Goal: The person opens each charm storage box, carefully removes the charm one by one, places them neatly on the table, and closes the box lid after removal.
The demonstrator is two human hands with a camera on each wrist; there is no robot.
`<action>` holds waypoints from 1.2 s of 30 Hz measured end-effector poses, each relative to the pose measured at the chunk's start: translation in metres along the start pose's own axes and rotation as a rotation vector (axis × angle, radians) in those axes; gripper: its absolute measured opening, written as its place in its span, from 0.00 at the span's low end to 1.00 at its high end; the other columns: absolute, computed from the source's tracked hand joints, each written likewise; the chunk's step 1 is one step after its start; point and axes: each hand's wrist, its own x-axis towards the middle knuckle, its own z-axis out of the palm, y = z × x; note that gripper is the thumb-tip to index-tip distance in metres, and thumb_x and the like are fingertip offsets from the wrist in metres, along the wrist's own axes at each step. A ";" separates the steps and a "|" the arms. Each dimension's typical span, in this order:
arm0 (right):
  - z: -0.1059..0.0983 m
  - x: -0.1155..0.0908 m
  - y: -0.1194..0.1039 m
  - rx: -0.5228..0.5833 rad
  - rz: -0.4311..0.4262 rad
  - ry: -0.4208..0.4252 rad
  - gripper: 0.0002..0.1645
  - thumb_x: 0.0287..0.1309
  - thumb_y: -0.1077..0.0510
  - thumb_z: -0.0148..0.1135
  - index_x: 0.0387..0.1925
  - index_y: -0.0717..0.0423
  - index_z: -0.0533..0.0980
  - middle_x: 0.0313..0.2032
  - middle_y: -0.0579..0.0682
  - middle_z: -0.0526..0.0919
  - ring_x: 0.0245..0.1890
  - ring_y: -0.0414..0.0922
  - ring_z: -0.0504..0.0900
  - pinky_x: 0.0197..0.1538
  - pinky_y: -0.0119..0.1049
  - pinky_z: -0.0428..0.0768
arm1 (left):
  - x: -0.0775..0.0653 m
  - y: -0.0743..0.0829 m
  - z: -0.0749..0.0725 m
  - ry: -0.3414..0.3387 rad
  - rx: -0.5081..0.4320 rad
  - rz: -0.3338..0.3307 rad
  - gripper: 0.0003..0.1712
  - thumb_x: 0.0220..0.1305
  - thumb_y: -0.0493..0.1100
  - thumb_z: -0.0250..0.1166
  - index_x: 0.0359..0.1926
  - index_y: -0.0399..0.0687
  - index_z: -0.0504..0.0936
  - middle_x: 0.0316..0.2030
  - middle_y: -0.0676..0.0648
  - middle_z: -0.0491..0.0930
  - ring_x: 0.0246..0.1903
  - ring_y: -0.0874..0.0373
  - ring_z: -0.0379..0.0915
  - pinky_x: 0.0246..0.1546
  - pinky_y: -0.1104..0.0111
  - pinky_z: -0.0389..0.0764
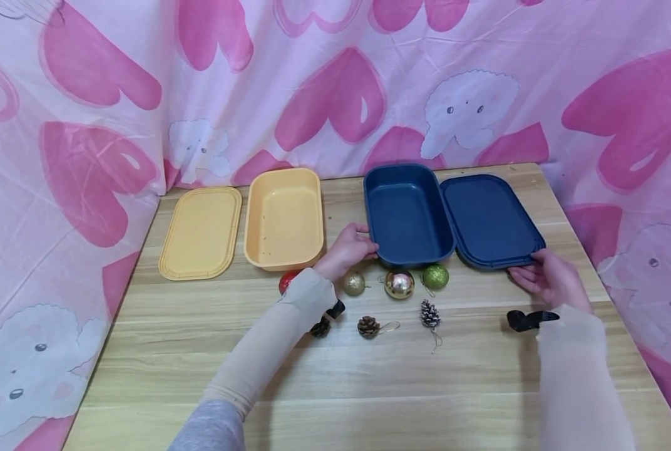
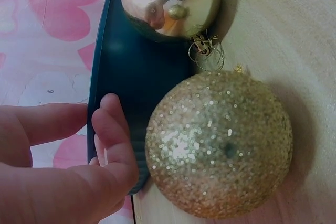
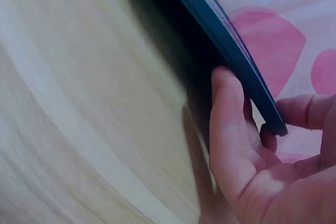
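My left hand (image 1: pixel 347 252) pinches the near-left rim of the dark blue container (image 1: pixel 407 216), thumb on one side and fingers on the other in the left wrist view. My right hand (image 1: pixel 558 280) grips the near-right corner of the dark blue lid (image 1: pixel 492 219); in the right wrist view, that lid's edge (image 3: pixel 231 45) stands raised off the table between thumb and fingers. Close to my left hand lie a gold glitter ball (image 2: pixel 218 145) and a shiny gold ball (image 2: pixel 170 3). A green glitter ball (image 1: pixel 435 276) sits before the container.
A yellow container (image 1: pixel 285 219) and yellow lid (image 1: pixel 201 233) stand at the left. A red ball (image 1: pixel 286 281) and a dark pine cone (image 1: pixel 320 327) are partly hidden by my left arm. A brown pine cone (image 1: pixel 368 326) and a frosted one (image 1: pixel 429 313) lie nearer.
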 end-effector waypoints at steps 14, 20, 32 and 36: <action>-0.001 -0.003 0.015 0.378 0.027 -0.197 0.26 0.67 0.67 0.51 0.58 0.39 0.60 0.41 0.57 0.80 0.46 0.53 0.82 0.62 0.43 0.77 | 0.000 -0.001 -0.001 -0.011 -0.007 -0.002 0.26 0.66 0.29 0.56 0.63 0.32 0.61 0.42 0.36 0.78 0.30 0.58 0.76 0.56 0.54 0.79; -0.002 -0.004 0.024 0.535 -0.023 -0.404 0.32 0.69 0.71 0.42 0.65 0.39 0.58 0.49 0.59 0.78 0.54 0.53 0.79 0.69 0.45 0.69 | 0.001 -0.002 -0.002 -0.031 -0.034 -0.010 0.25 0.66 0.29 0.55 0.63 0.31 0.61 0.45 0.32 0.77 0.30 0.58 0.76 0.58 0.54 0.78; 0.007 -0.009 0.032 0.532 -0.213 -0.471 0.20 0.68 0.74 0.42 0.56 0.59 0.71 0.50 0.56 0.82 0.51 0.53 0.82 0.57 0.47 0.80 | 0.001 -0.002 -0.001 -0.029 -0.050 -0.009 0.23 0.66 0.29 0.55 0.61 0.31 0.62 0.36 0.42 0.75 0.30 0.58 0.76 0.58 0.54 0.78; 0.012 -0.013 0.034 0.479 -0.263 -0.414 0.16 0.66 0.74 0.45 0.50 0.62 0.73 0.43 0.56 0.83 0.45 0.52 0.84 0.54 0.46 0.82 | 0.000 -0.002 -0.001 -0.030 -0.047 -0.008 0.23 0.66 0.29 0.55 0.60 0.31 0.62 0.37 0.40 0.76 0.30 0.58 0.76 0.58 0.53 0.78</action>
